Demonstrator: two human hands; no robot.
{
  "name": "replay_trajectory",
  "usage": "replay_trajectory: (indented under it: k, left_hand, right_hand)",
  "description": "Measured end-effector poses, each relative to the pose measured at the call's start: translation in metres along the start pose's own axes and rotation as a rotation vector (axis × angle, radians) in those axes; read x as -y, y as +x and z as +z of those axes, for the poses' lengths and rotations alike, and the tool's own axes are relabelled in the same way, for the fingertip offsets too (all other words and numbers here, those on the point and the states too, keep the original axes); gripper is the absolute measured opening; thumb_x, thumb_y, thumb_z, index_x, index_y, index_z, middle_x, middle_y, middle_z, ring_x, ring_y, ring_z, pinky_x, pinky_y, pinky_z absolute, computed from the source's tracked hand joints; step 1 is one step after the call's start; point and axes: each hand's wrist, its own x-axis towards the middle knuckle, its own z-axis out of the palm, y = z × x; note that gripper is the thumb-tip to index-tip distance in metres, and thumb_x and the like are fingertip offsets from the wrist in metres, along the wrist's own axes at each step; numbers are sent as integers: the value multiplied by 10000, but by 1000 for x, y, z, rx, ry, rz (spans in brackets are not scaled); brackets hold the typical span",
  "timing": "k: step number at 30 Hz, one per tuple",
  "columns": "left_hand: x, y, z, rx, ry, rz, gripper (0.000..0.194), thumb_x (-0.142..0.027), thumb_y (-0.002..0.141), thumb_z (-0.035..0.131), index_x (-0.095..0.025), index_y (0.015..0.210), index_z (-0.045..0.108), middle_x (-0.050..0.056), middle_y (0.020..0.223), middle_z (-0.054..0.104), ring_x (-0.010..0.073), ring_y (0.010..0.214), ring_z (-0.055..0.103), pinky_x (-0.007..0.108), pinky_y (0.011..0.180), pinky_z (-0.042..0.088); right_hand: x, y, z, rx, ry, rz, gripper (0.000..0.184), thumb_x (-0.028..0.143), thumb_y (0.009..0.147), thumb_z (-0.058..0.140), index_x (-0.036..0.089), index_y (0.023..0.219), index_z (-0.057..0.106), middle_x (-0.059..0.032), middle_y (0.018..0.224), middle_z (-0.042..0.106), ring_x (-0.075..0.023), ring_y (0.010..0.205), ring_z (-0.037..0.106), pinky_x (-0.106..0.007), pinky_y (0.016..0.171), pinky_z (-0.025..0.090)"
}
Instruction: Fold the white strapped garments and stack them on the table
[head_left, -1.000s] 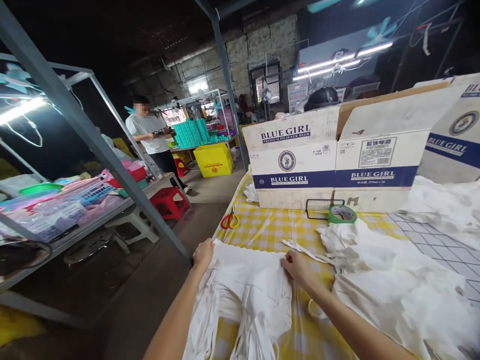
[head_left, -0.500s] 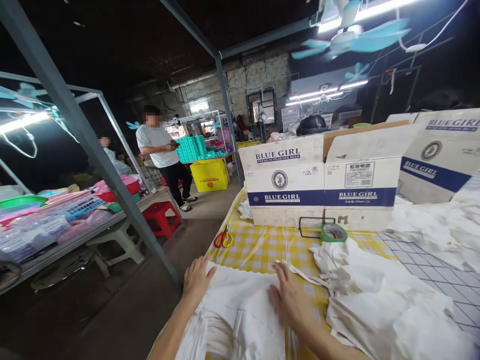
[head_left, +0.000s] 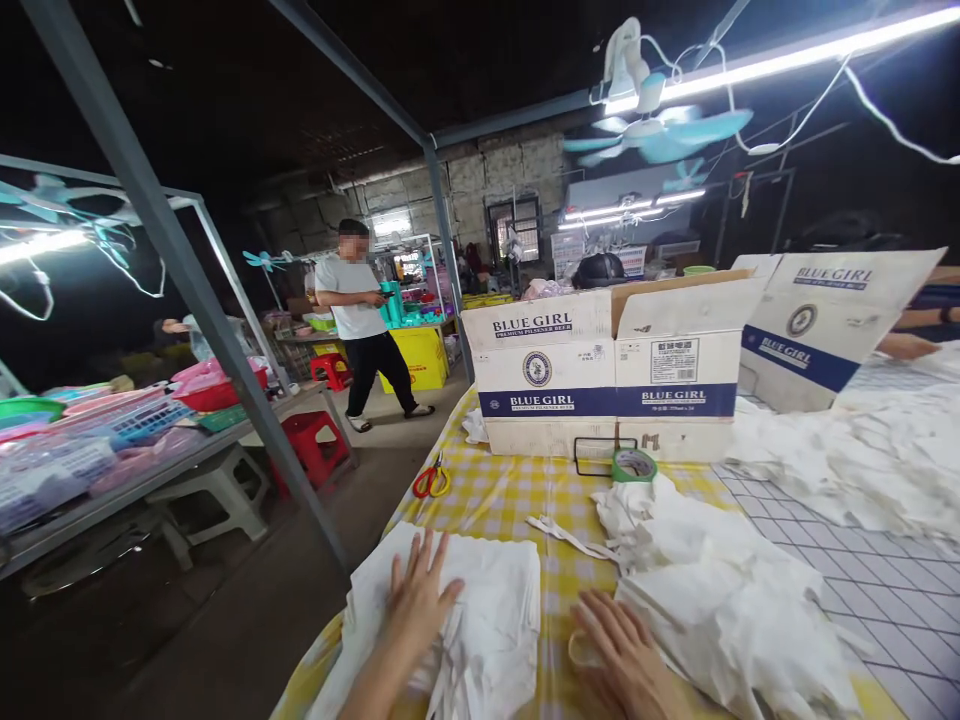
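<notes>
My left hand (head_left: 421, 590) lies spread and flat on a stack of white cloth pieces (head_left: 499, 600) with loose strips along its near side. My right hand (head_left: 626, 650), fingers stretched out, rests on the yellow checked tablecloth (head_left: 559, 500), just right of the stack. Beside its fingertips, partly covered by them, is a pale yellowish ring (head_left: 581, 648); I cannot make out its kind. A crumpled heap of white cloth (head_left: 720, 590) lies to the right of that hand. A narrow white strip (head_left: 574, 537) runs from the heap toward the stack.
Scissors (head_left: 432, 480) with red and yellow handles lie near the table's left edge. Green tape (head_left: 634, 465) and a black wire frame (head_left: 592, 455) sit before a beer carton (head_left: 555, 385). More white cloth (head_left: 862, 460) covers the right. A person (head_left: 360, 310) walks beyond a metal post (head_left: 247, 370).
My left hand has moved from the stack's far left corner onto its top. My right hand has left the stack's right edge for the tablecloth. The person behind has stepped right.
</notes>
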Motion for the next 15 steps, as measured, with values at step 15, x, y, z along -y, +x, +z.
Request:
replay_trajectory:
  k: [15]
  left_hand:
    - [-208,-63,57,294,-409,306,902,-276,695,566,-171,1429,52,70,1478,-55,216,1355,3,375,1110,194]
  right_hand:
    - [-38,-25,-42,-144,-107,177,217,119,835,382,213,868,574,-61,945,603,-220,886,556,-346,777,432]
